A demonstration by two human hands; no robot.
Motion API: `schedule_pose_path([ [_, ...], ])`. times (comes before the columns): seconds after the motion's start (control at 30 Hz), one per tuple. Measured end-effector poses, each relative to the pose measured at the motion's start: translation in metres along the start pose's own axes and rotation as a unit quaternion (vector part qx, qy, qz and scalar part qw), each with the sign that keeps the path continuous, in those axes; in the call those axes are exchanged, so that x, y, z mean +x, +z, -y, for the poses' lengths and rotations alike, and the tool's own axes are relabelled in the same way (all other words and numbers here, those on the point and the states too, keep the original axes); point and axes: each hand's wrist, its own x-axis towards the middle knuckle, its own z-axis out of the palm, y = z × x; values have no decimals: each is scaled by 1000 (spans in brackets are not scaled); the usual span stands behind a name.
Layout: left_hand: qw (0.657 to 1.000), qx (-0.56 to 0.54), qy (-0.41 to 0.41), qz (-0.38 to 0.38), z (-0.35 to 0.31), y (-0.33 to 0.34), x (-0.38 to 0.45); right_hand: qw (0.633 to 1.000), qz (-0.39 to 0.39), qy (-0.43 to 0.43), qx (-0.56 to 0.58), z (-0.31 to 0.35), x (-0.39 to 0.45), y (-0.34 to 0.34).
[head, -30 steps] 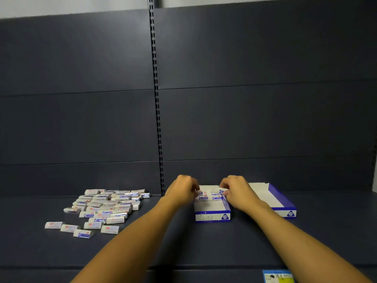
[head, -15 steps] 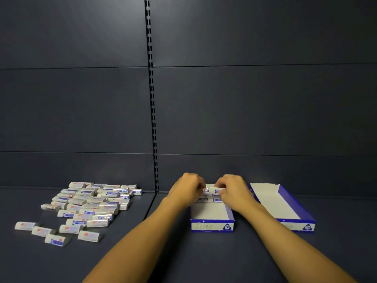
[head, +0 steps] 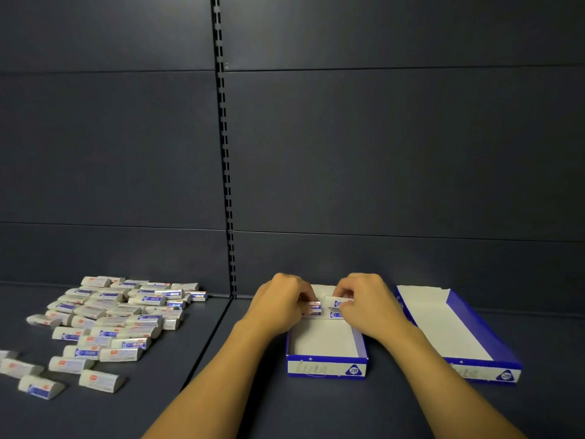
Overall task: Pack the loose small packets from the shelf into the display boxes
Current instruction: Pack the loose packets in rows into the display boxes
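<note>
A blue-and-white display box [head: 326,367] stands on the dark shelf, white inside. Both hands reach into its far end. My left hand [head: 280,301] pinches a small white packet [head: 315,307] with red and blue print. My right hand [head: 368,304] pinches another packet [head: 337,302] just right of it. More packets lie under the fingers at the box's back, partly hidden. A heap of loose packets [head: 117,308] lies on the shelf to the left. A second display box [head: 484,372] stands to the right, nothing in it.
The dark shelf back panel rises behind everything, with a slotted upright [head: 226,185] between two bays. A seam [head: 209,340] in the shelf floor runs between the heap and the boxes. A few stray packets [head: 19,367] lie at the left edge.
The view has tilted down and drawn closer. Both hands stay at the box's far end, still working packets there; the right hand's packet sits slightly higher.
</note>
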Motion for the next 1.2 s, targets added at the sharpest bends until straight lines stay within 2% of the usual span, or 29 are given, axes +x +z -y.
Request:
schedule_pose_path([
  [0.37,1000,1,4,31,-7,3,5,998,23,-39,-50,10,-6,-6],
  [0.8,998,38,-6,50,-8,4,7,997,41,-30,-55,12,0,1],
  [1.2,998,32,-9,48,-8,4,6,992,31,-30,-118,13,2,8],
])
